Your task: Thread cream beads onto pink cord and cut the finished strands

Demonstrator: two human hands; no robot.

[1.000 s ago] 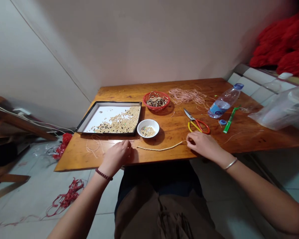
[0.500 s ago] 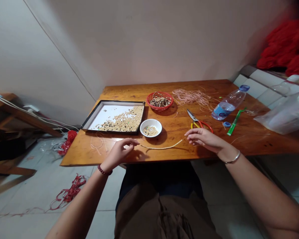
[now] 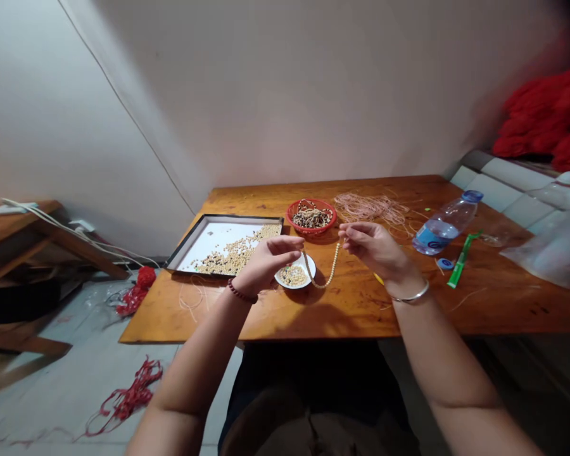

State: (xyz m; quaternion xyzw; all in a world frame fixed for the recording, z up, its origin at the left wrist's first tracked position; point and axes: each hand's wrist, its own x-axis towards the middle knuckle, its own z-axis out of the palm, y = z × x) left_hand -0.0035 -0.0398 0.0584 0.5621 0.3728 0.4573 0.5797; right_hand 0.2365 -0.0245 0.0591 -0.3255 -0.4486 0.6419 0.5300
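My left hand and my right hand are raised above the table, fingertips pinched toward each other. Between them hangs a strand of pale round beads, sagging in a U, with one end in each hand. It dangles just over a white bowl holding pale beads. My left hand partly covers the bowl and is close to a black-rimmed tray of scattered beads. Below my right hand, only a bit of yellow scissor handle shows.
A red basket of dark and pale beads and a tangle of pink cord lie beyond my hands. A water bottle, green tool and plastic bag are on the right of the wooden table.
Both hands have risen from the table and moved closer together, lifting the bead strand off the tabletop. The strand now hangs in a U over the bowl. The view has tilted slightly upward.
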